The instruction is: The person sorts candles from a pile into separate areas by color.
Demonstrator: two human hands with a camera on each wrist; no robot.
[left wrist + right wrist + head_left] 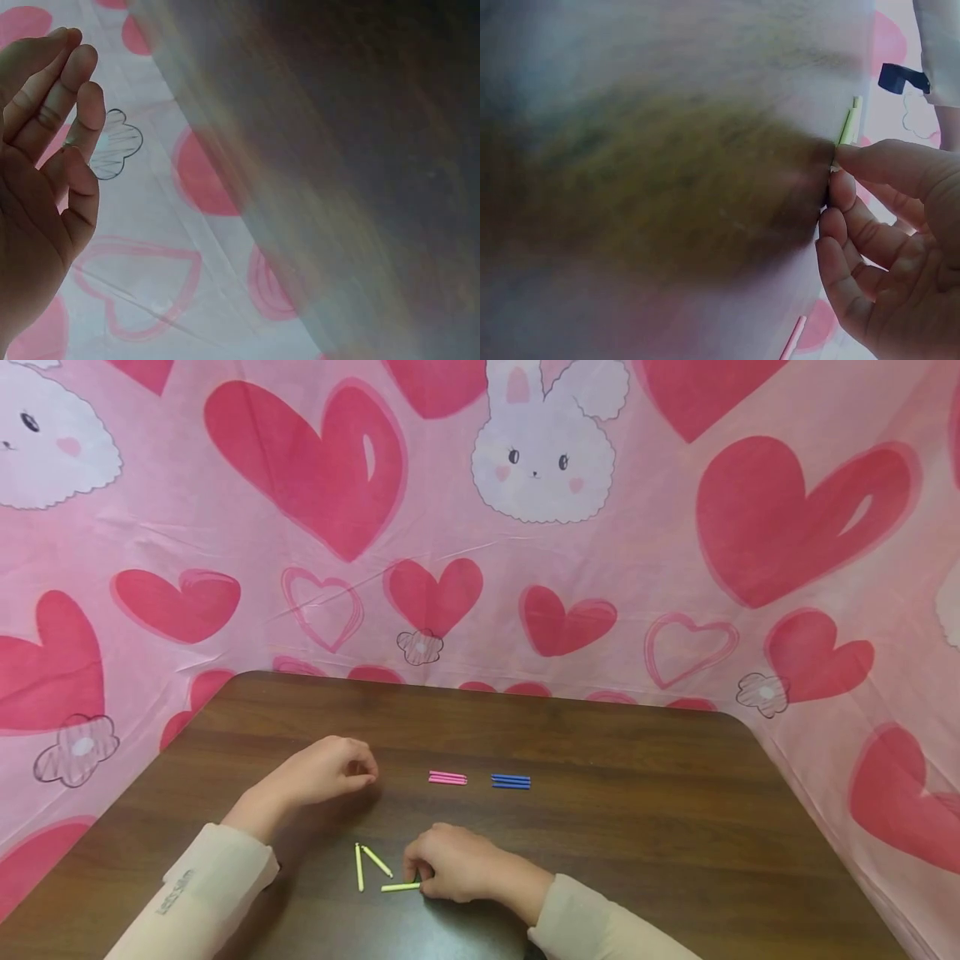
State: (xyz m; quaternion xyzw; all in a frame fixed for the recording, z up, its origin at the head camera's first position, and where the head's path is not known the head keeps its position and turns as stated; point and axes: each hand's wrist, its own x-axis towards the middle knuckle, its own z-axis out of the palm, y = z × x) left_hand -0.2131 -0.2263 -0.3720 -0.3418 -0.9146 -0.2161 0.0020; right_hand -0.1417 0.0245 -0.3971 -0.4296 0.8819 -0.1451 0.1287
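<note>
My right hand (457,864) pinches the near end of a thin yellow stick (400,887) between thumb and fingers, low over the table. In the right wrist view, the thumb and fingertips of the right hand (889,225) meet at a yellow stick (849,129). To the left lie two more yellow sticks, one nearly upright in view (359,868) and one slanted (377,862), their far ends close together. My left hand (330,768) hovers farther back on the left, fingers loosely curled around nothing; the left wrist view shows the same hand (52,157) holding nothing.
Behind the right hand, pink sticks (447,777) lie side by side in a small row. Right of them is a matching row of blue sticks (511,782). The brown wooden table (637,827) ends against a pink cloth (450,535) with hearts and rabbits.
</note>
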